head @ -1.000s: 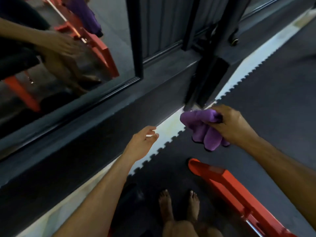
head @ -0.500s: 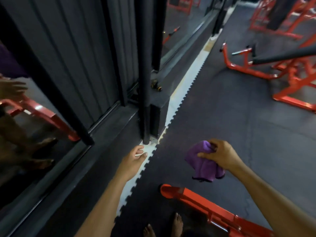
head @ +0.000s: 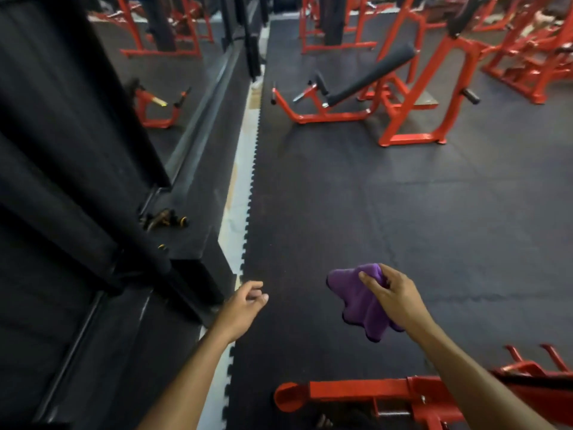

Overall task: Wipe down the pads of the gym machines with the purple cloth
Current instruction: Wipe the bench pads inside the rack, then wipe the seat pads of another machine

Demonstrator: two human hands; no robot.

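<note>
We've got the purple cloth [head: 361, 301] bunched up in our right hand [head: 393, 297], thumb and fingers pinching its upper folds while the rest droops below the palm, out in the air above the black rubber floor [head: 341, 197]. Our left hand [head: 243, 305] carries nothing, its fingers loosely curled, near the pale toothed strip [head: 245, 193] at the floor's left edge. The cloth touches no pad right now, so we read this as a between-machines step: walking with the cloth, not wiping. At the near edge, just below our right arm, sits a red machine frame [head: 356, 395]. Far ahead and to the right stands a red bench machine [head: 406, 116] with a long black pad [head: 372, 76] sloping up to the right, well apart from us across open floor. That looks like the likeliest next target, though we can't be sure. Getting there calls for crossing the floor, spreading the cloth flatter under the palm so it covers more surface, then pressing it along the slope of the pad. The empty left hand could steady the frame.
</note>
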